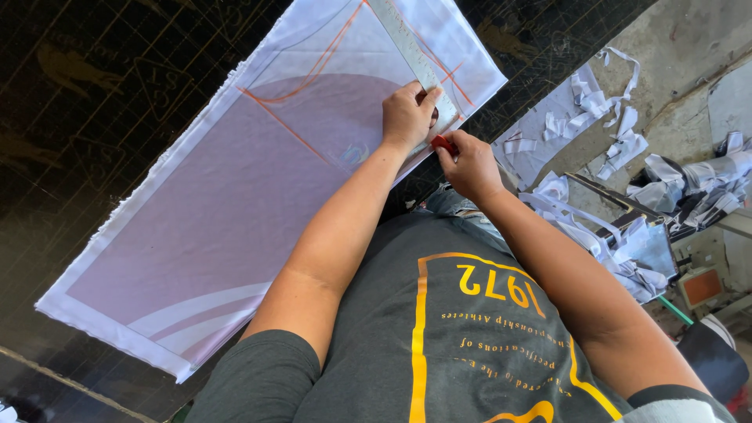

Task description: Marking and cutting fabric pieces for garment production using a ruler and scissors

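Chalk (pixel 444 144), a small red piece, is pinched in the right hand (pixel 470 166) at the near edge of the white fabric (pixel 235 204) spread on the dark bench (pixel 86 102). Just beyond it, the left hand (pixel 407 117) presses flat on the pale ruler (pixel 411 51), gripping nothing. A clean line likely needs firm ruler pressure, chalk tight against its edge, fabric kept smooth near the existing orange marks (pixel 290 125).

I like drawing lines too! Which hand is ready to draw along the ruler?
Probably the right hand: it pinches a red marker beside the ruler. The left hand lies flat, pressing the ruler onto the white cloth.
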